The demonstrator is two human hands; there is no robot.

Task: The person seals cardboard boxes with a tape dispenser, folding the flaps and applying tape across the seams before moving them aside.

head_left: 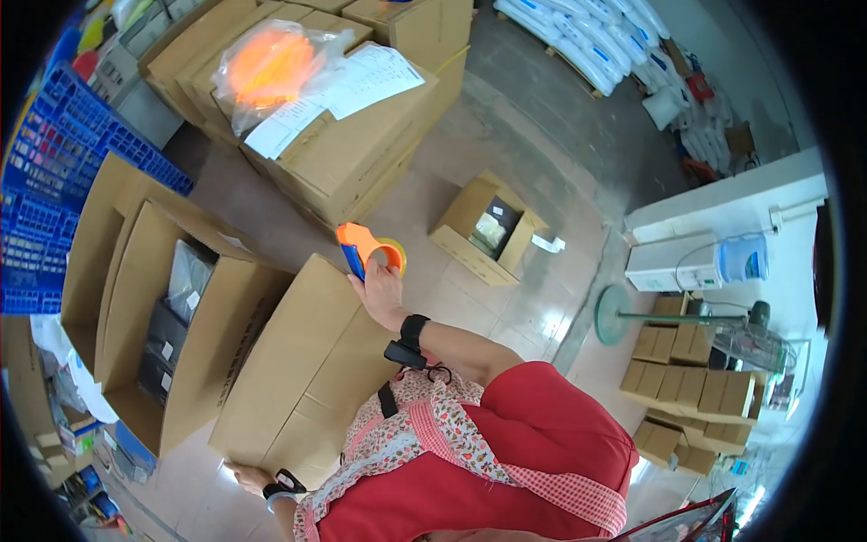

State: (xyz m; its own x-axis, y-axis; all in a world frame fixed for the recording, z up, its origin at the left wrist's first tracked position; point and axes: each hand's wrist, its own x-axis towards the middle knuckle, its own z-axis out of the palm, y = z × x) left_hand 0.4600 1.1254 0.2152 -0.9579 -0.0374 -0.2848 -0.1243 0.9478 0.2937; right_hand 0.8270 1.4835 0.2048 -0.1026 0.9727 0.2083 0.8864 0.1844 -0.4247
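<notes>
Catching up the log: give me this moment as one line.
right hand: holding orange tape dispenser | left hand: at edge of carton | beside carton: open box, dark items inside

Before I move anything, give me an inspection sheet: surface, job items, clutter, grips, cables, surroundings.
Surface: tiled floor, with glare patches.
Job items: cardboard box, looks closed; orange-and-blue tape dispenser above its upper end.
Clutter: large open box at left, dark goods and clear plastic inside; smaller open box on the floor; white papers and bagged orange item on stacked boxes.
Right grip: holds the tape dispenser.
Left grip: at the cardboard box's lower edge; hold unclear.
Cables: none I can confirm.
Surroundings: blue crates left, white sacks top, standing fan right.
</notes>
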